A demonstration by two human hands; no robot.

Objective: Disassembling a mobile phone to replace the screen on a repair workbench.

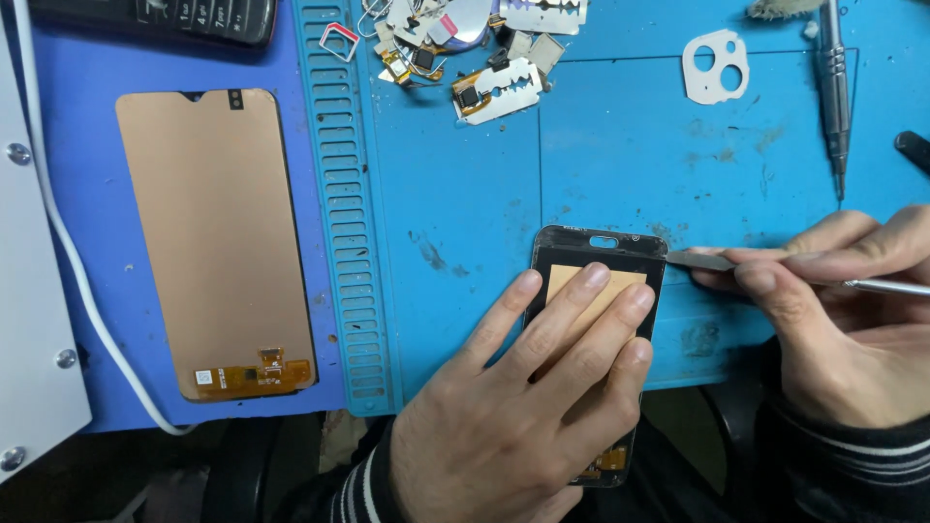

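Blade [699,260] (right hand [843,320]) meets panel [601,254] under left hand [523,407].

Phone repair workshop, probably: blue mat [620,165], loose screen panel [218,242], screwdriver [835,87].

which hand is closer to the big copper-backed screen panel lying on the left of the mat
Left. The left hand presses flat on the smaller phone screen, just right of the copper-backed panel across the ridged mat strip. The right hand, holding a thin metal tool, is farther right.
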